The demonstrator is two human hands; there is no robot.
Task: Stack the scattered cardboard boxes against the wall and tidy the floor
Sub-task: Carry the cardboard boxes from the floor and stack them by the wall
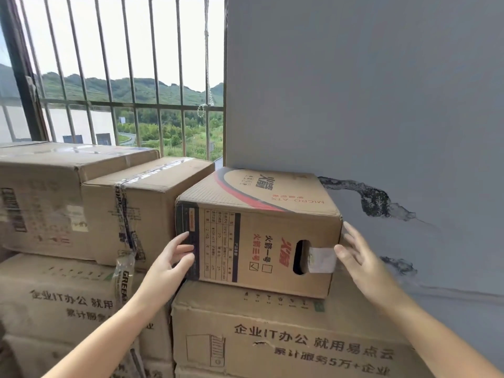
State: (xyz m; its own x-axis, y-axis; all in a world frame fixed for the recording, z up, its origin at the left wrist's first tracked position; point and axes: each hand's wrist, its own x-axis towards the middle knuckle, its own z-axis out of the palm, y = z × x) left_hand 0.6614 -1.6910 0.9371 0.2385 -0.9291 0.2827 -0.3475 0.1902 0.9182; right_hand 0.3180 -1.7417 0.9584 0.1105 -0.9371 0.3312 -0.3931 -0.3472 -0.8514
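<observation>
head view: both hands point(174, 259) point(357, 257) flanking top printed box point(261, 230)

Both forearms were bare up to where the view cut them off, one entering from seven o'clock, the other from five o'clock; no sleeve, watch or glove showed. The left hand point(170, 264) and right hand point(360, 264) carried no rings, and the fingernails were short and unpainted.
</observation>
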